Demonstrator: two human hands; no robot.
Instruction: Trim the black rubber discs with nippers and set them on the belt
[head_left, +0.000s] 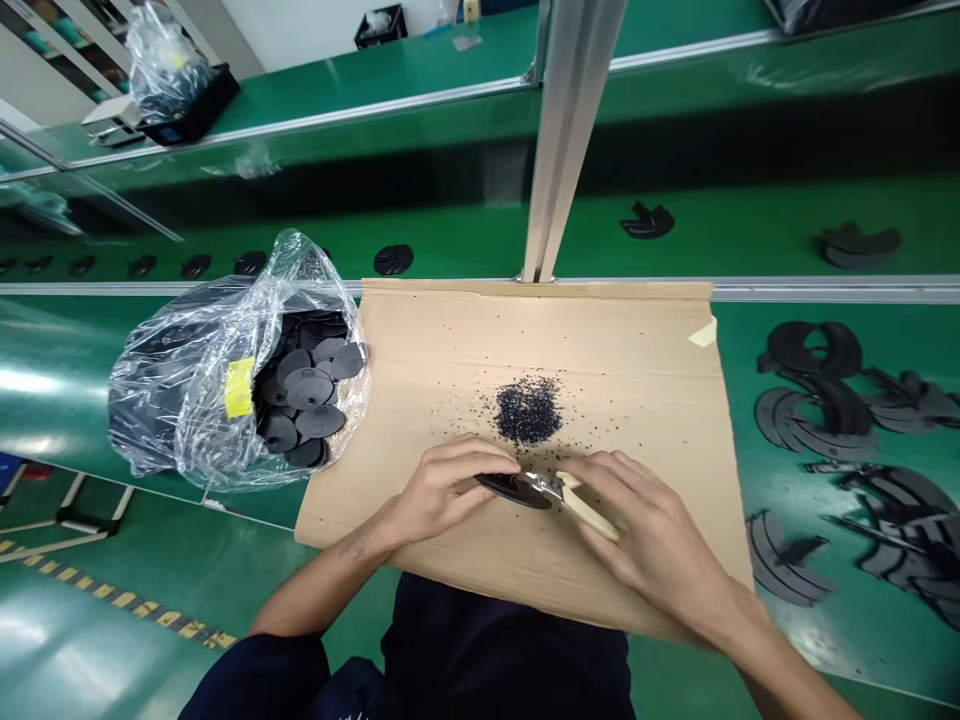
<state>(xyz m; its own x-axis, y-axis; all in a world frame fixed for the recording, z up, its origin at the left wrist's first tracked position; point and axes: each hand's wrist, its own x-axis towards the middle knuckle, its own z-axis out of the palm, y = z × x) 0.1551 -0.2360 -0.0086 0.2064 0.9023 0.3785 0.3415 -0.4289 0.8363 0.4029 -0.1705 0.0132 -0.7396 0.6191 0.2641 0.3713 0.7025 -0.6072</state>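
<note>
My left hand [454,485] pinches a flat black plastic disc [517,490] over the near part of a cardboard sheet [637,400]. In my right hand [649,515] are pliers-like cutters [592,510] with pale yellow handles, and their metal jaws meet the disc's right edge. Whether the jaws are closed on it is too small to tell. Just beyond the disc lies a pile of small black bits [527,410], with loose specks scattered around it. To the left, a clear plastic bag [202,390] with a yellow label lies open, full of similar black discs [309,388].
Black curved parts [817,400] lie stacked on the green table at right. Behind the cardboard, a metal post [566,140] rises from a rail. Beyond it, spaced black discs [394,260] sit on a green surface. A black bin [191,105] stands on the upper shelf.
</note>
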